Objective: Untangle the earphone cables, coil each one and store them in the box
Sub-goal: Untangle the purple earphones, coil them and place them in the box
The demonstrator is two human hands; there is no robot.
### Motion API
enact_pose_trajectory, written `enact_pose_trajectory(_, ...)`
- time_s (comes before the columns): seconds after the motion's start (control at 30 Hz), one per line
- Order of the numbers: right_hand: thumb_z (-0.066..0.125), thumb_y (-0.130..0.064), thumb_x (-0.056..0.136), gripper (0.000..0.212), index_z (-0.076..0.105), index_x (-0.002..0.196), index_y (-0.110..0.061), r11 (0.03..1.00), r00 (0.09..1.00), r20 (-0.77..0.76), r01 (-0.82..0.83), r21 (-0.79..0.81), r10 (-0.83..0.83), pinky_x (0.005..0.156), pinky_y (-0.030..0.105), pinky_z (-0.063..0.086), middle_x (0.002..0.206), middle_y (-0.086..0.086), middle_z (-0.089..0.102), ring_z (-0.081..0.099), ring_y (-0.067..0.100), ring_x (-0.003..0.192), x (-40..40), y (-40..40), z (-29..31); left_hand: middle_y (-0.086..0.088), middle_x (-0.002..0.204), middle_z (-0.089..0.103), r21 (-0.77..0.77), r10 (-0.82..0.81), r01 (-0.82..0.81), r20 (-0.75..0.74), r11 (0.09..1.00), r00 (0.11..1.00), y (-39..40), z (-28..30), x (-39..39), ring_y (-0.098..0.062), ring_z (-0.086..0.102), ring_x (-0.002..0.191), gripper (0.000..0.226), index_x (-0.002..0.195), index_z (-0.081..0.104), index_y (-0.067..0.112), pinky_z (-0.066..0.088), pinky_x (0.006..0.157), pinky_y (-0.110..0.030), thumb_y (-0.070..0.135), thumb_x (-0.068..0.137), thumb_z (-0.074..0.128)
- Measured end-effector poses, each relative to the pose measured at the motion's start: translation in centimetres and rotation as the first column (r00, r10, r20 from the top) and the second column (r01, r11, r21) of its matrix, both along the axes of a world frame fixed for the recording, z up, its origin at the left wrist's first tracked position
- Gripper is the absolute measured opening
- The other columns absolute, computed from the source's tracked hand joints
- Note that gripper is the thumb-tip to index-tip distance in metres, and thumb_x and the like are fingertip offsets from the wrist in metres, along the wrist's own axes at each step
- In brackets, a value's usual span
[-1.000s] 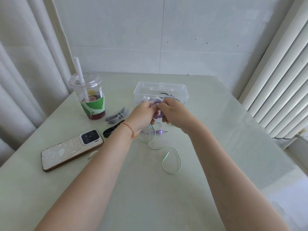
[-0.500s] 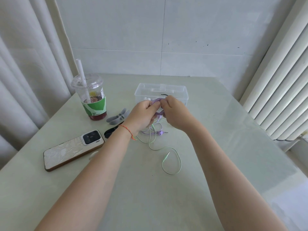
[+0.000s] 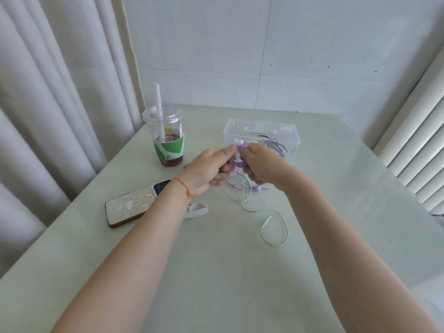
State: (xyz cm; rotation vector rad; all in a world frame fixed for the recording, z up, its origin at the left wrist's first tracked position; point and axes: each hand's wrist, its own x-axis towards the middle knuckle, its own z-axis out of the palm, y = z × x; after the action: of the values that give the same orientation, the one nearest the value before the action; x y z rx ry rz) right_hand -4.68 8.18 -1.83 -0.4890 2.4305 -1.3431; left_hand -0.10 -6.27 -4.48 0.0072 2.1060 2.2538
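My left hand (image 3: 209, 168) and my right hand (image 3: 263, 162) meet just in front of the clear plastic box (image 3: 262, 133) and both pinch a small coil of purple earphone cable (image 3: 236, 162). Loose purple strands and a purple earbud (image 3: 257, 188) hang down onto the table below the hands. A pale green earphone cable (image 3: 276, 227) trails from under the hands toward me and ends in a loop with its plug. Inside the box lie white and dark cables, partly hidden by my right hand.
A plastic cup with a straw and green sleeve (image 3: 168, 140) stands at the left. A phone (image 3: 134, 205) lies face down near my left forearm, with a white clip (image 3: 197, 210) beside it. Curtains hang on both sides of the pale green table (image 3: 216, 272).
Both hands stay at the purple coil in front of the box, turning it slightly. The camera view has shifted so the scene sits further right and lower.
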Motion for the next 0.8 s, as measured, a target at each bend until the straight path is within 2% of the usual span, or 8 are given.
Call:
enact_pose_trajectory(0.1,0.038,-0.021,0.101,0.024,0.037,0.078,-0.015,0.998,0.998,0.053,-0.042,-0.057,0.045,0.040,0.018,0.023,0.057,0.002,0.038,0.028,0.014,0.038,0.4,-0.8,-0.1,0.003,0.058,0.026,0.017,0.060,-0.060,0.025,0.998,0.998,-0.9,-0.4,-0.1,-0.007,0.019,0.040,0.031,0.078,0.045,0.017,0.012,0.040,-0.016,0.035,0.104,0.040)
enact_pose_trajectory(0.27,0.046,-0.031,0.100,0.028,0.050,0.087,-0.006,0.997,0.996,-0.094,-0.008,-0.073,0.001,0.043,0.026,0.039,0.064,0.009,0.058,0.047,0.022,0.043,0.8,-2.7,-0.4,0.004,0.055,0.029,-0.054,0.347,-0.346,-0.001,0.937,0.938,-3.0,-0.8,-0.7,-0.008,0.023,0.037,0.028,0.077,0.042,0.017,0.018,0.038,-0.017,0.030,0.102,0.040)
enact_pose_trajectory(0.33,0.051,-0.028,0.096,0.020,0.055,0.092,-0.009,1.000,0.986,-0.166,0.006,0.025,-0.002,0.048,0.026,0.044,0.068,0.004,0.062,0.053,0.018,0.048,0.8,-3.2,-0.9,0.003,0.057,0.035,-0.137,0.475,-0.474,-0.026,0.870,0.880,-4.3,-1.5,-1.1,-0.013,0.033,0.042,0.029,0.075,0.043,0.017,0.028,0.046,-0.022,0.035,0.098,0.041)
enact_pose_trajectory(0.43,0.068,-0.031,0.087,0.017,0.068,0.094,-0.016,0.948,0.951,-0.188,-0.195,0.251,0.246,0.066,0.022,0.046,0.079,-0.005,0.062,0.056,0.009,0.066,1.7,-3.8,-1.3,0.000,0.064,0.039,-0.162,0.592,-0.599,-0.093,0.784,0.801,-5.4,-2.7,-1.2,-0.022,0.038,0.064,0.032,0.072,0.043,0.016,0.033,0.066,-0.035,0.038,0.095,0.041)
enact_pose_trajectory(0.53,0.078,-0.047,0.074,0.038,0.065,0.106,-0.031,0.745,0.843,-0.042,-0.450,0.492,0.536,0.072,0.020,0.043,0.099,-0.008,0.059,0.055,0.006,0.085,3.7,-4.7,-1.6,-0.001,0.069,0.045,-0.201,0.632,-0.646,-0.135,0.736,0.763,-5.8,-3.4,-1.2,-0.023,0.044,0.069,0.034,0.075,0.045,0.014,0.039,0.071,-0.037,0.037,0.100,0.038)
enact_pose_trajectory(0.6,0.078,-0.042,0.076,0.041,0.062,0.110,-0.028,0.674,0.816,-0.059,-0.431,0.600,0.575,0.068,0.021,0.040,0.105,-0.004,0.055,0.052,0.013,0.090,4.4,-5.3,-2.5,-0.001,0.069,0.044,-0.204,0.628,-0.644,-0.144,0.737,0.765,-5.9,-3.7,-1.4,-0.024,0.043,0.070,0.035,0.073,0.043,0.015,0.039,0.071,-0.038,0.037,0.100,0.038)
enact_pose_trajectory(0.67,0.075,-0.032,0.081,0.030,0.064,0.106,-0.020,0.696,0.826,-0.125,-0.371,0.614,0.550,0.067,0.026,0.040,0.100,-0.003,0.056,0.053,0.017,0.089,4.3,-5.6,-3.2,0.000,0.066,0.042,-0.200,0.611,-0.628,-0.148,0.752,0.778,-5.8,-3.8,-1.5,-0.024,0.043,0.069,0.035,0.073,0.043,0.015,0.039,0.069,-0.040,0.037,0.099,0.038)
enact_pose_trajectory(0.8,0.058,-0.010,0.085,0.012,0.068,0.089,-0.005,0.723,0.837,-0.262,-0.210,0.658,0.481,0.078,0.035,0.052,0.096,0.009,0.067,0.060,0.028,0.093,3.1,-4.8,-3.5,-0.005,0.062,0.051,-0.269,0.591,-0.601,-0.127,0.753,0.797,-5.1,-3.8,-1.3,-0.024,0.051,0.063,0.036,0.084,0.050,0.007,0.043,0.072,-0.037,0.035,0.101,0.033)
